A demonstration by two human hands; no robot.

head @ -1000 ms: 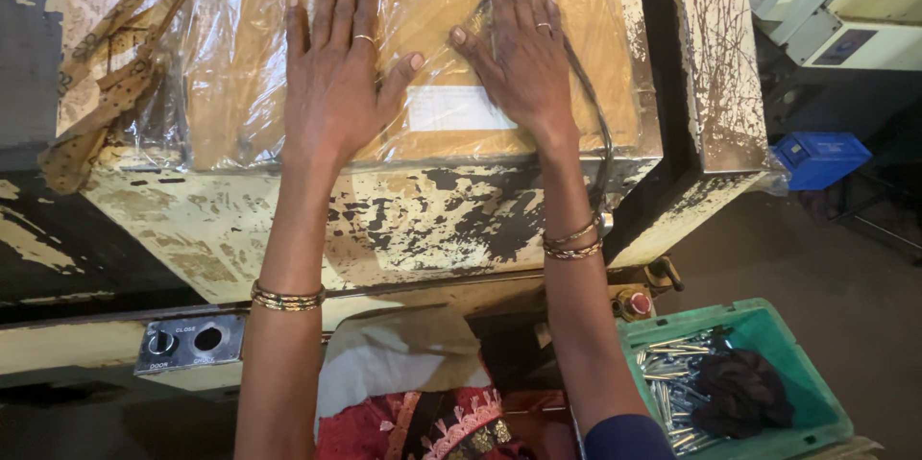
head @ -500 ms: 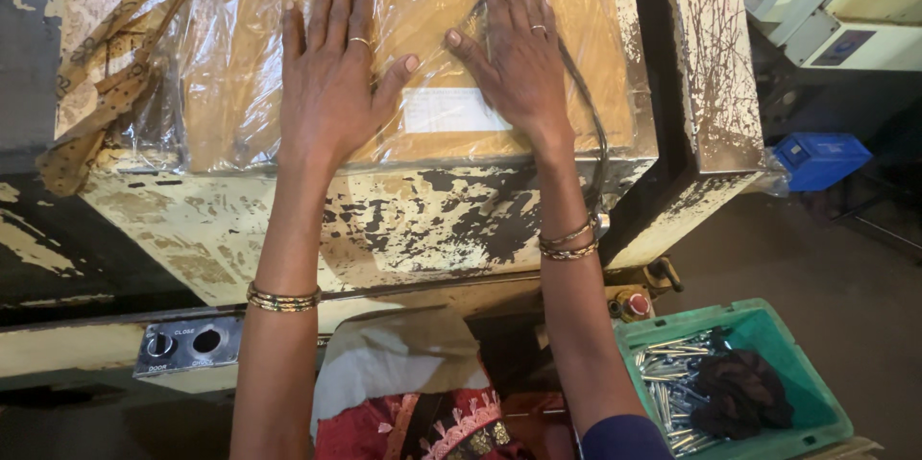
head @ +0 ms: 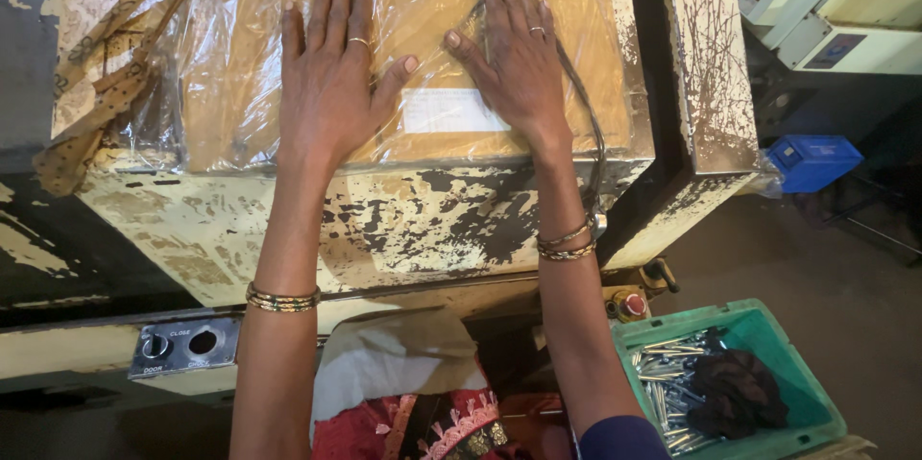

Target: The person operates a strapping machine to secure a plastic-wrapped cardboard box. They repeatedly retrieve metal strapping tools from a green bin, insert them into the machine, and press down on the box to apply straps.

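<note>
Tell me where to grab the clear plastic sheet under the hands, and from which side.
Probably best at the left edge of the plastic sheet, coming from the left: there it bunches into raised folds by the brown strap, giving something to pinch. Under the left hand and right hand it lies pressed flat on the box top, with nothing to pinch.

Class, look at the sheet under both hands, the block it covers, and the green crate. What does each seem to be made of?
Sheet: thin clear plastic film, glossy and wrinkled under the left hand and right hand.
Block: probably painted metal, since cream paint has chipped off dark patches.
Green crate: likely moulded plastic, evenly coloured and matt.
</note>
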